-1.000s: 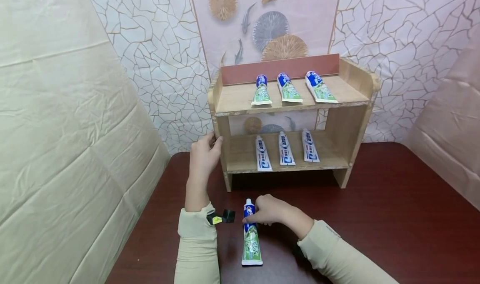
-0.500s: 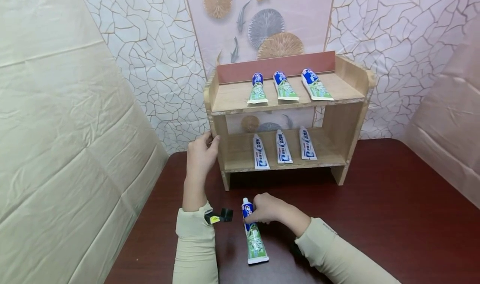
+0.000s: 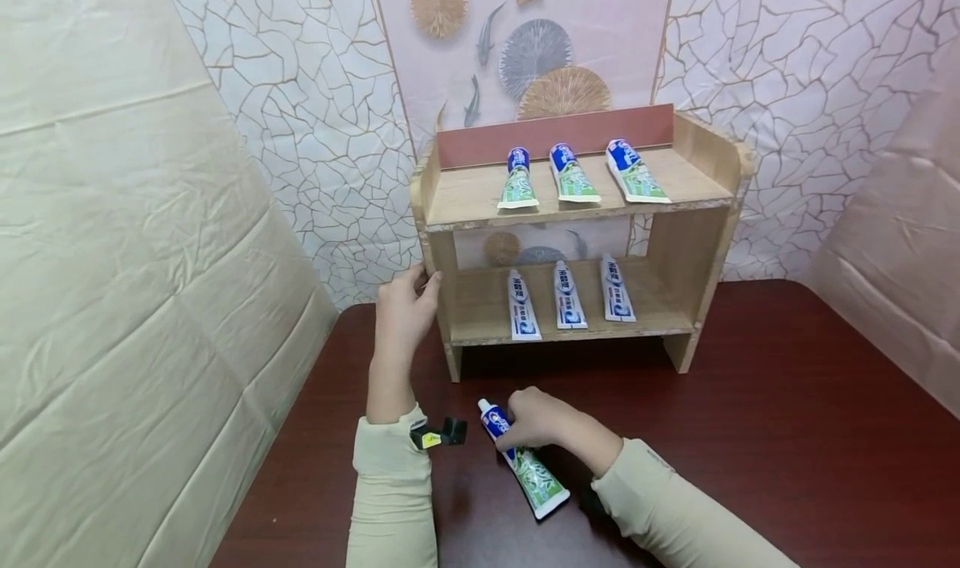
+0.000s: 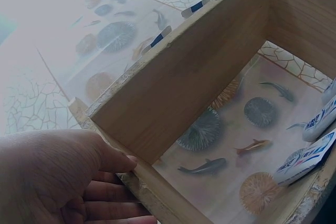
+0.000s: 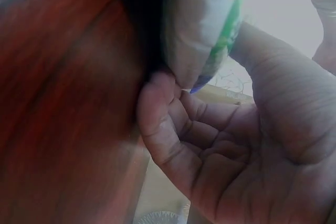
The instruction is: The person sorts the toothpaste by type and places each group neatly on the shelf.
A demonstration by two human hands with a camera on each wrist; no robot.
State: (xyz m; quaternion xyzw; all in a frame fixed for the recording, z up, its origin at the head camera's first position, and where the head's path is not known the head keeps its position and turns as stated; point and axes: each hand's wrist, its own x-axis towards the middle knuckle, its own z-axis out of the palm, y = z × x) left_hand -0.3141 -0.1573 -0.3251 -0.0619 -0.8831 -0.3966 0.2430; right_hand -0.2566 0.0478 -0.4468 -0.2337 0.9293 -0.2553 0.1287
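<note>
My right hand (image 3: 543, 418) grips a blue, white and green toothpaste tube (image 3: 540, 480) near its capped end, low over the dark red table. The tube lies aslant, cap toward the far left and flat end toward the near right. In the right wrist view, the curled fingers (image 5: 163, 114) and thumb close around the tube (image 5: 194, 24). My left hand (image 3: 405, 301) holds the left side panel of a small wooden shelf (image 3: 480, 332). In the left wrist view, that thumb (image 4: 118, 161) rests on the panel's front edge, with the other fingers along its outer side.
Three green and blue toothpaste tubes (image 3: 574, 175) lie on the upper board. Three white and blue toothpaste tubes (image 3: 568, 297) lie on the lower one. Behind the shelf hangs a patterned cloth (image 3: 315, 135), and a beige cloth (image 3: 150, 301) borders the table (image 3: 810, 435) on the left.
The tube in my right hand has turned, its flat end swinging right and its cap shifting left. My left hand stays at the shelf's side. The head view has shifted slightly.
</note>
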